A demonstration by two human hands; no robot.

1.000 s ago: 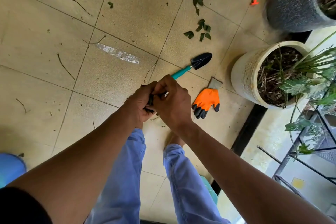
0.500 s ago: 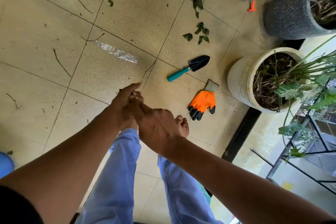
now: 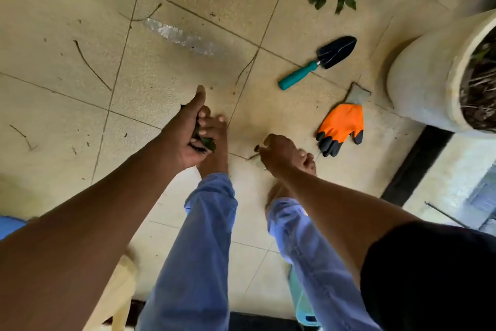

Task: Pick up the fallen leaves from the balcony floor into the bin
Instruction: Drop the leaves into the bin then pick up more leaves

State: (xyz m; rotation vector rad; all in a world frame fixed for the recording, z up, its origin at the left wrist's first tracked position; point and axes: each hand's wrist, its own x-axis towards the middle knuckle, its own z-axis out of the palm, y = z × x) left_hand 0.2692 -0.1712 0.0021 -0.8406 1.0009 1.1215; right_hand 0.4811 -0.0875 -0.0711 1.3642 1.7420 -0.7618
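Head view: leaves (image 3: 204, 140) bunched inside left hand (image 3: 188, 132) grip.

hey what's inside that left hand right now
The left hand is closed around a small bunch of dark green leaves; a few poke out beside the fingers. How many it holds can't be seen, since the palm and fingers cover the rest.

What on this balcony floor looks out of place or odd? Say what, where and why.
A single orange glove lies unworn beside the white pot, though both hands work bare. A silvery foil-like strip lies across the tiles among twigs.
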